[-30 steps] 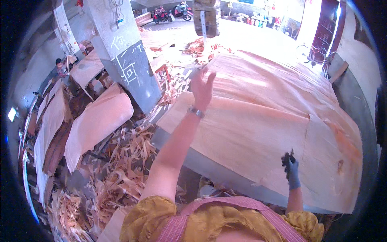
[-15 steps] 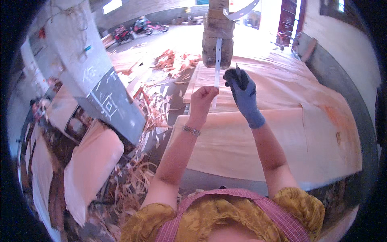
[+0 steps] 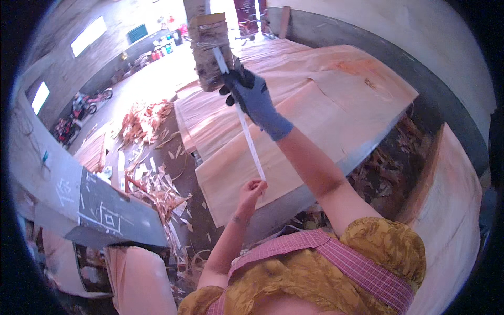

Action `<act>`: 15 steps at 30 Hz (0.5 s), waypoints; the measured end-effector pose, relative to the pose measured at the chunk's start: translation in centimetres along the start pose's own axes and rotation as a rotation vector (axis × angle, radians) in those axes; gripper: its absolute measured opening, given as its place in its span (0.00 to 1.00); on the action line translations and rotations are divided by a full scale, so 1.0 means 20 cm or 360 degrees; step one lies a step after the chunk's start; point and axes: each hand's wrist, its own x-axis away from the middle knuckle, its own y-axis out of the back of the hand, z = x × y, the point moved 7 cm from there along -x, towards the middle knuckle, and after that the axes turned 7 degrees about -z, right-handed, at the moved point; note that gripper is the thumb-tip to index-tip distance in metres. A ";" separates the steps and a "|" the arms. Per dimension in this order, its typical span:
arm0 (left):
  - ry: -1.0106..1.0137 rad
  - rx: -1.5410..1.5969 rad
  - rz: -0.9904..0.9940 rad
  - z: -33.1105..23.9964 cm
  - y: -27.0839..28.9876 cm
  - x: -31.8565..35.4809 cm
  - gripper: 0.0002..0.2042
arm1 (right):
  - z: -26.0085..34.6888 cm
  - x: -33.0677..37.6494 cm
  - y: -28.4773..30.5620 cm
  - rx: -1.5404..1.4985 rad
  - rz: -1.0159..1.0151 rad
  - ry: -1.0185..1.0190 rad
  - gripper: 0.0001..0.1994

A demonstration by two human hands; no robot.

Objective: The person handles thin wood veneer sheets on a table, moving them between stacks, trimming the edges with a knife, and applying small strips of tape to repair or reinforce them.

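Observation:
A long white tape strip [image 3: 247,134] runs from a roll box [image 3: 210,50] hanging above the bench down to my left hand [image 3: 252,190], which pinches its lower end. My right hand [image 3: 252,94], in a blue glove, is raised near the box and grips a small dark cutting tool against the strip's upper part. Below both hands lie wide sheets of pale wood veneer [image 3: 315,105] spread over a large bench.
Veneer scraps and shavings [image 3: 152,173] litter the floor to the left. A grey slanted board with chalk marks [image 3: 113,218] stands at lower left. More veneer sheets [image 3: 451,220] are stacked at right. Motorbikes [image 3: 79,110] are parked far back left.
The view swung right. My left hand pulled the strip down from the box, lengthening it. My gloved right hand rose from the bench edge to the strip near the box.

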 end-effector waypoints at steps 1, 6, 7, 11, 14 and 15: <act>0.0116 -0.0024 0.0078 0.10 0.01 0.02 0.12 | -0.02 0.04 0.03 0.0056 0.0006 -0.0009 0.09; 0.0738 0.0455 0.0525 0.46 0.13 0.27 0.13 | -0.20 0.39 0.29 0.0001 -0.0030 -0.0120 0.08; 0.0840 0.0596 0.0427 0.47 0.17 0.32 0.13 | -0.23 0.47 0.36 -0.0002 -0.0010 -0.0155 0.07; 0.1007 0.0752 0.0000 0.64 0.64 0.25 0.14 | -0.25 0.75 0.54 0.0154 -0.0035 -0.0333 0.07; 0.0998 0.0788 -0.0255 0.61 0.77 0.10 0.16 | -0.25 0.93 0.73 0.0108 -0.0020 -0.0379 0.07; 0.0881 0.0819 -0.0524 0.52 0.68 0.07 0.18 | -0.22 0.99 0.81 0.0139 -0.0038 -0.0374 0.06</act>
